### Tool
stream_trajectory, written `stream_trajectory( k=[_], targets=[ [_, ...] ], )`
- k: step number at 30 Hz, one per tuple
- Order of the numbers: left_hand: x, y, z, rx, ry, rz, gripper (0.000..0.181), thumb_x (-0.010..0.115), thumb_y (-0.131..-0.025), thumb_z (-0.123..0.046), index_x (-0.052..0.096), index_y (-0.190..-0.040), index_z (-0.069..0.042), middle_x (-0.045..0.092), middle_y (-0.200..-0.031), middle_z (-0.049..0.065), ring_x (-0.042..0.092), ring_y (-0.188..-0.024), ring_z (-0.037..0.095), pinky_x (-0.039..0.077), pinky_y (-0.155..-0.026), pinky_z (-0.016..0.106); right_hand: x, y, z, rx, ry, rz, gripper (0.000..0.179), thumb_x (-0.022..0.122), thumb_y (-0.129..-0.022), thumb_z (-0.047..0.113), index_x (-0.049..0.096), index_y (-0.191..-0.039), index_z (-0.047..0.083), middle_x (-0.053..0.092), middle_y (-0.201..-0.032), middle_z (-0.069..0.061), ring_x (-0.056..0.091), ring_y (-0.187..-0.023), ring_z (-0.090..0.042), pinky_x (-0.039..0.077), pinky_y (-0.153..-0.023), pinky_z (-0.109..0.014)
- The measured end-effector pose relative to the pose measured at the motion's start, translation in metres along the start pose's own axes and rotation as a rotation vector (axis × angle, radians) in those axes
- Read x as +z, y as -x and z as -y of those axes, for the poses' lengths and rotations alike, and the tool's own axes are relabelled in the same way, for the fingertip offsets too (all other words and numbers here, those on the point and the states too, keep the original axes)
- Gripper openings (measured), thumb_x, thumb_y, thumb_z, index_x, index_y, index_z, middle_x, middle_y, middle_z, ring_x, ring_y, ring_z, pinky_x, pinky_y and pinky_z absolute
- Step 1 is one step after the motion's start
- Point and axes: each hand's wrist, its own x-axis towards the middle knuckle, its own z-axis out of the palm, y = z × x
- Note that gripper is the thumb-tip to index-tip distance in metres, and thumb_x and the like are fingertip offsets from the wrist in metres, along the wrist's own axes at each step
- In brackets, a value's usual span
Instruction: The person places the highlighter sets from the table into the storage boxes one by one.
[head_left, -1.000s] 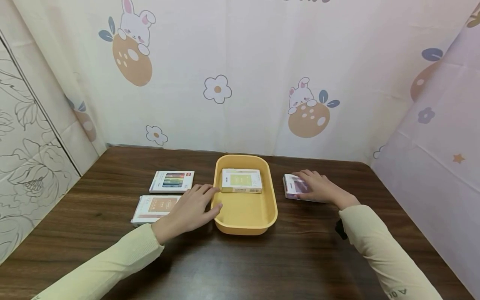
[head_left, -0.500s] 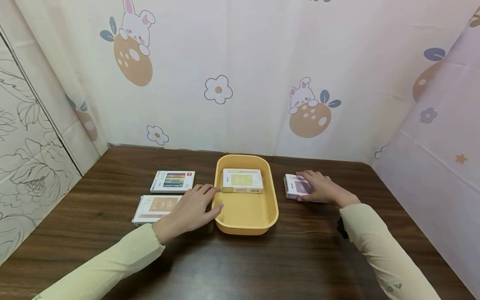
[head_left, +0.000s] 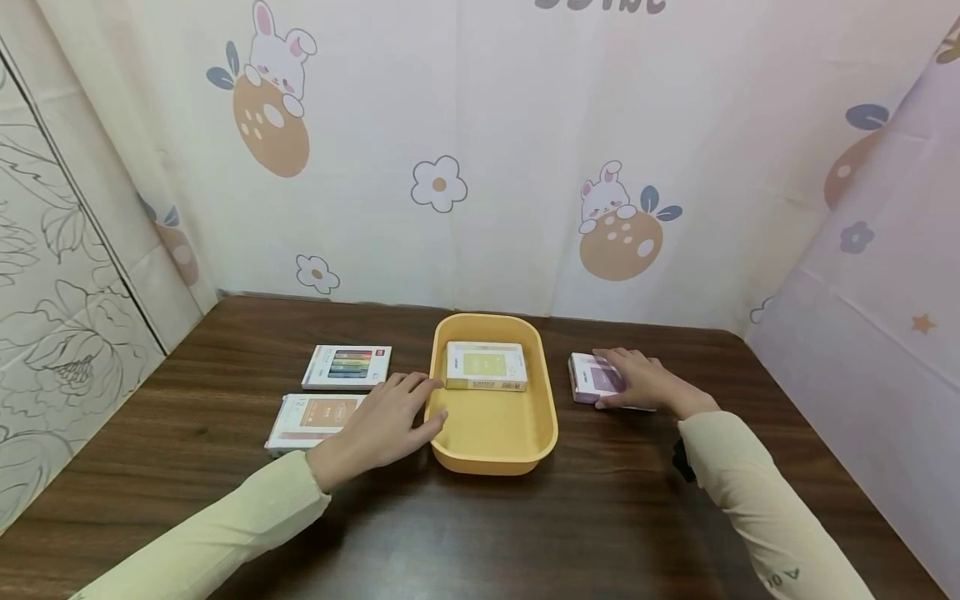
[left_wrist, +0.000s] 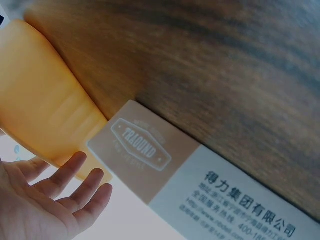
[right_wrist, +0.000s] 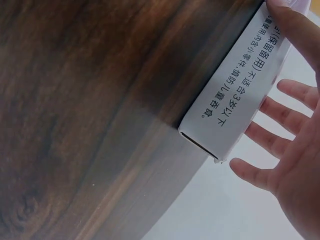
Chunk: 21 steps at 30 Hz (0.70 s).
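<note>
From above the left hand (head_left: 381, 432) and right hand (head_left: 647, 382), the head view faces forward and down. Each wrist view looks closely past its hand: the left shares the yellow round-cornered plastic tray (head_left: 487, 464), the right the white-and-purple flat cardboard box (head_left: 588, 380), with the head.

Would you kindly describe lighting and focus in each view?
Head: bright, fairly even light, faint glare on the table; left wrist: dimmer, grain soft, large print readable on the brown-label box; right wrist: also dim, print sharp on the purple-label box, shadow beside it.
</note>
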Motion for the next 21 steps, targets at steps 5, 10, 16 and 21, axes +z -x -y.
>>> stream_trajectory(
  k=[5,10,16,21],
  targets=[
    [-0.0002,0.0007,0.0000,0.002,0.005,-0.002,0.042,0.048,-0.089,-0.045,0.055,-0.121,-0.018,0.058,-0.117,0.003,0.053,-0.105,0.024,0.043,-0.089,0.041,0.0001,-0.0008,0.0002,-0.016,0.020,-0.009,0.086,0.072,-0.072,0.047,0.035,-0.137,0.003,0.041,-0.133,-0.025,0.037,-0.120,-0.045,0.029,-0.091,-0.065],
    [-0.0006,0.0011,-0.0005,0.000,0.011,0.002,0.042,0.048,-0.089,-0.045,0.055,-0.121,-0.019,0.058,-0.117,0.003,0.053,-0.105,0.024,0.043,-0.089,0.041,0.0011,-0.0022,-0.0014,-0.017,0.033,-0.011,0.084,0.072,-0.071,0.047,0.038,-0.136,0.006,0.043,-0.132,-0.024,0.039,-0.118,-0.043,0.030,-0.090,-0.065],
    [-0.0011,0.0014,-0.0005,0.005,0.011,-0.007,0.042,0.048,-0.089,-0.045,0.055,-0.121,-0.018,0.058,-0.116,0.003,0.053,-0.104,0.024,0.044,-0.088,0.041,0.0005,-0.0024,-0.0006,-0.012,0.038,-0.014,0.082,0.073,-0.071,0.046,0.040,-0.135,0.007,0.045,-0.130,-0.022,0.040,-0.117,-0.042,0.031,-0.089,-0.065],
    [-0.0016,0.0017,-0.0009,0.009,0.015,-0.011,0.043,0.047,-0.089,-0.045,0.056,-0.120,-0.018,0.059,-0.116,0.003,0.054,-0.104,0.024,0.044,-0.087,0.041,-0.0006,-0.0016,0.0023,-0.009,0.038,-0.011,0.081,0.073,-0.071,0.046,0.041,-0.134,0.007,0.046,-0.129,-0.022,0.042,-0.115,-0.042,0.032,-0.088,-0.064]
  ],
)
